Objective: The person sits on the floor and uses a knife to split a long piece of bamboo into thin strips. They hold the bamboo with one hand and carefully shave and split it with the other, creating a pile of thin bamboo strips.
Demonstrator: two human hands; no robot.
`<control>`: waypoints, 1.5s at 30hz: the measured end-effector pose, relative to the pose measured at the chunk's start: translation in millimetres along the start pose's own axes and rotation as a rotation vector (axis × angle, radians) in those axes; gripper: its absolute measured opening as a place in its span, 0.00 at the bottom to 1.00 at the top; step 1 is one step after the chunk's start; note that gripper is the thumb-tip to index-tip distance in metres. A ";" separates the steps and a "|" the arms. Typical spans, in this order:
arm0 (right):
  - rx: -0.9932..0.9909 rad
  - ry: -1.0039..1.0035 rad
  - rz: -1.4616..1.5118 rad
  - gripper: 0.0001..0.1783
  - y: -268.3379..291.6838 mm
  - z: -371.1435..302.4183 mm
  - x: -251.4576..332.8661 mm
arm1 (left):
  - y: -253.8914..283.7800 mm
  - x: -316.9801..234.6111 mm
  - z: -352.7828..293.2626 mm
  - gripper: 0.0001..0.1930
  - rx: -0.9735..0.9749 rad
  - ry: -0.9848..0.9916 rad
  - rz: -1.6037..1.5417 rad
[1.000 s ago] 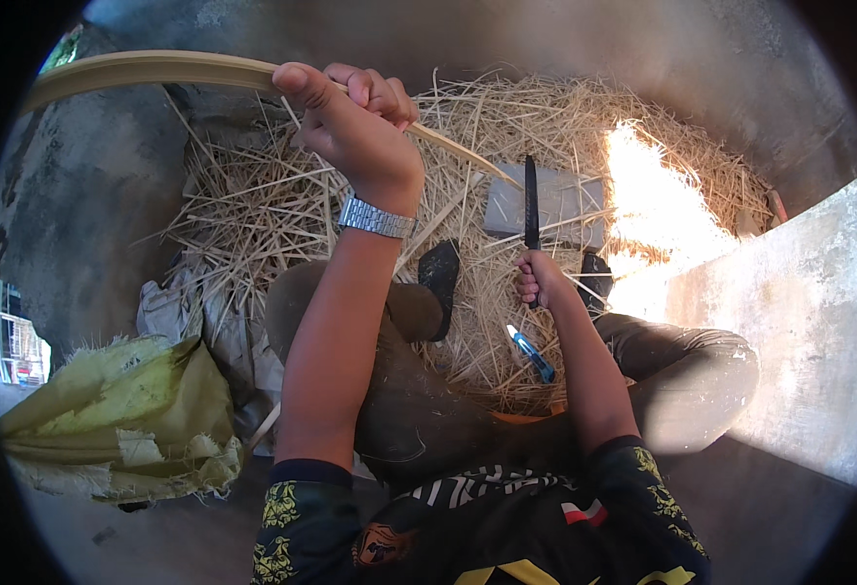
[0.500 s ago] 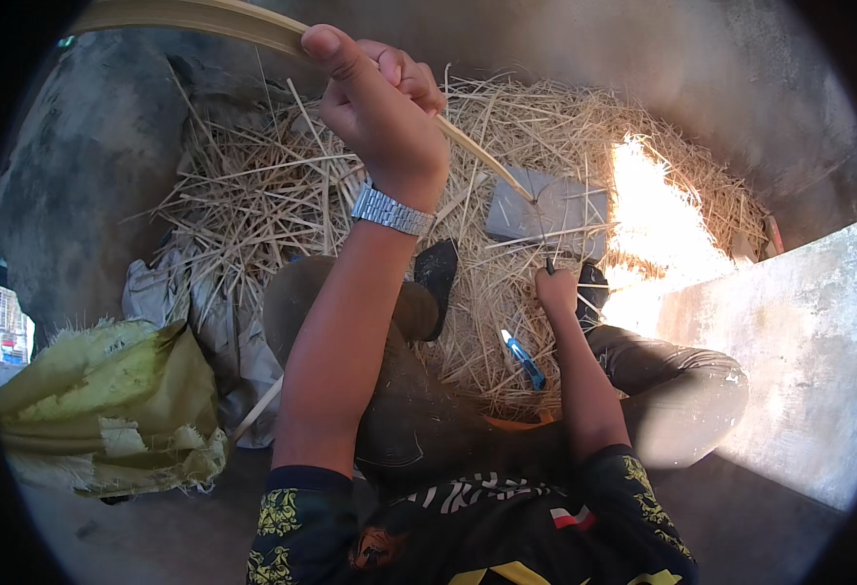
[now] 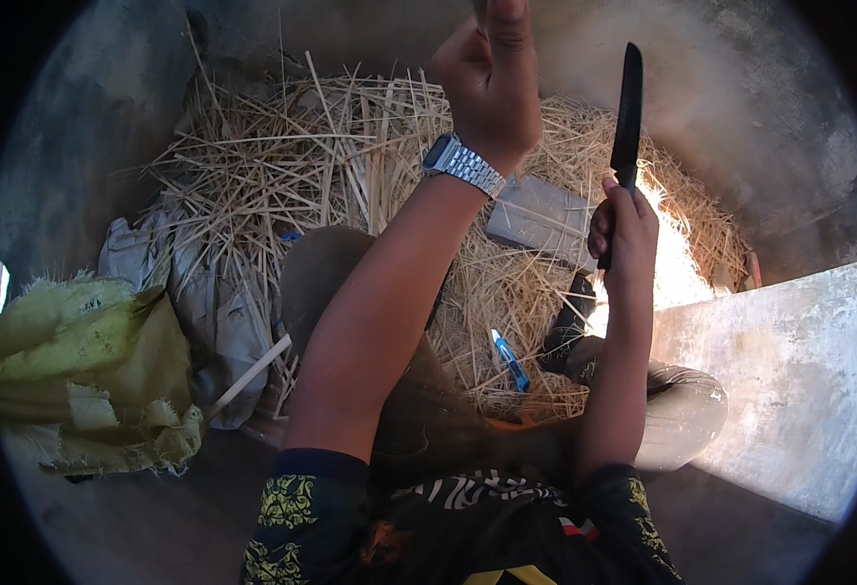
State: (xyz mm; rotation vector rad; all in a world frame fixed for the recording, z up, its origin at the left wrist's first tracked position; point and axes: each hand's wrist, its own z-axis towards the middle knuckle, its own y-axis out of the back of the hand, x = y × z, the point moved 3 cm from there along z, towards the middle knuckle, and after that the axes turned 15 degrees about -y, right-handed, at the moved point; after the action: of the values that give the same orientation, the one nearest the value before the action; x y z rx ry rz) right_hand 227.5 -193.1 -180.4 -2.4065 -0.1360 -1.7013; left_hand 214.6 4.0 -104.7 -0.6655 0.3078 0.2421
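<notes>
Both hands lifting since prior frame: right hand (image 3: 623, 229) now gripping knife (image 3: 628, 107) upright; left hand (image 3: 492, 83) fisted, contents hidden. Keep blade angled away w/ short strokes.

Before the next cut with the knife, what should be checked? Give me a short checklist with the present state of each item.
1. Right hand grips knife firmly by the handle: ok.
2. Blade points up, away from the body: ok.
3. Left hand is apart from the blade: ok.
4. Left hand holds a strip: cannot tell, the hand is partly out of frame.
5. Grey block on the straw pile is within reach: ok.
6. Legs are apart from the blade: ok.
</notes>
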 end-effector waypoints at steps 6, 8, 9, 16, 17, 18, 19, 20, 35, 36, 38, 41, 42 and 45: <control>-0.095 0.589 0.029 0.13 -7.7 -41.1 53.3 | -1.5 -7.5 14.3 0.28 -0.032 0.046 0.038; -0.075 0.698 0.130 0.11 -5.5 -47.7 69.7 | -5.5 -13.8 16.8 0.29 -0.031 0.057 0.019; -0.055 0.710 0.211 0.13 -6.6 -49.9 78.9 | -7.9 -16.7 18.0 0.29 -0.024 0.069 0.001; 0.034 0.916 0.237 0.17 -3.9 -21.6 73.9 | 2.1 1.1 10.4 0.29 -0.023 0.002 0.079; 0.011 0.884 0.301 0.16 5.0 2.5 36.4 | -2.5 -0.6 8.9 0.29 -0.036 0.025 0.070; -0.195 0.782 0.184 0.15 10.5 28.3 -28.5 | -7.0 -5.9 7.3 0.29 -0.045 0.047 0.067; -0.408 0.339 -0.173 0.16 58.5 78.4 -139.4 | -19.8 -11.8 3.2 0.29 -0.047 0.085 0.037; -0.367 -0.156 -0.968 0.23 62.0 78.5 -197.3 | -12.7 -13.8 -0.8 0.29 -0.032 0.090 0.029; 0.559 -1.105 0.657 0.17 85.5 72.0 -279.2 | -12.1 -14.5 4.8 0.30 0.029 0.116 -0.027; 0.353 -1.115 0.432 0.17 96.0 76.7 -278.7 | -10.5 -11.0 5.4 0.30 -0.007 0.125 -0.043; 0.055 -0.828 -0.063 0.15 91.1 76.7 -243.7 | -4.8 -6.2 8.3 0.29 -0.062 0.118 -0.022; -0.188 -0.308 -0.417 0.13 81.4 77.8 -149.4 | -5.8 -1.5 10.7 0.29 -0.062 0.082 0.008; -0.260 -0.176 -0.517 0.13 65.8 70.5 -102.5 | -2.2 -2.4 12.1 0.29 -0.028 0.060 0.021; -0.215 0.114 -0.195 0.15 33.7 33.6 3.2 | -0.6 -12.5 12.4 0.30 -0.004 0.088 0.049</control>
State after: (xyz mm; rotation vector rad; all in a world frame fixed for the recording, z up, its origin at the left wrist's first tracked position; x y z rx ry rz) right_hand 265.8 -219.2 -191.7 -2.5096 -0.1851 -2.0296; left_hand 205.7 9.9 -90.7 -0.6746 0.4084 0.2605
